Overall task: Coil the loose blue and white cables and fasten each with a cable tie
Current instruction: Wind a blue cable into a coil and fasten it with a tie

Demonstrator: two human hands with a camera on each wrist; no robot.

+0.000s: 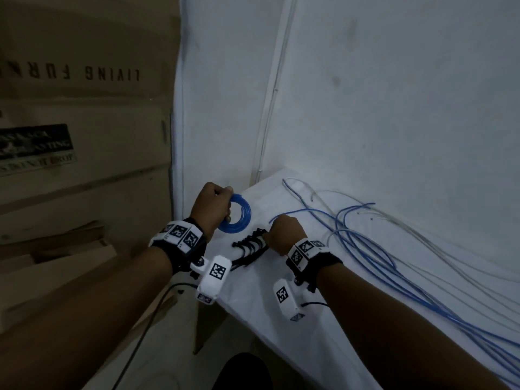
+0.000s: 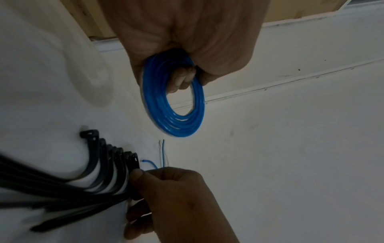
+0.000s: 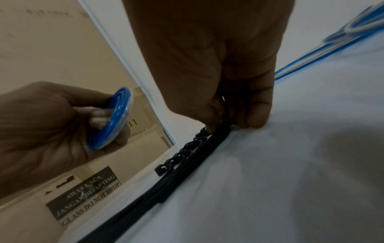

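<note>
My left hand [image 1: 215, 208] grips a tight blue cable coil [image 1: 239, 218] and holds it upright above the table's left corner; the coil [image 2: 176, 105] shows a white strand along its edge and appears edge-on as the coil [image 3: 113, 121] in the right wrist view. Several black cable ties [image 1: 249, 247] lie fanned on the white table [image 1: 323, 319]. My right hand [image 1: 282, 235] rests over their right end, thumb and fingers pinching one black tie [image 3: 218, 131] against the cloth. The ties [image 2: 99, 172] curve away to the left in the left wrist view.
Loose blue and white cables [image 1: 374, 249] trail along the table's far edge beside the white wall [image 1: 394, 108]. Cardboard boxes [image 1: 70, 136] stand to the left, past the table's edge. A black cord [image 1: 146, 327] hangs down from my left wrist.
</note>
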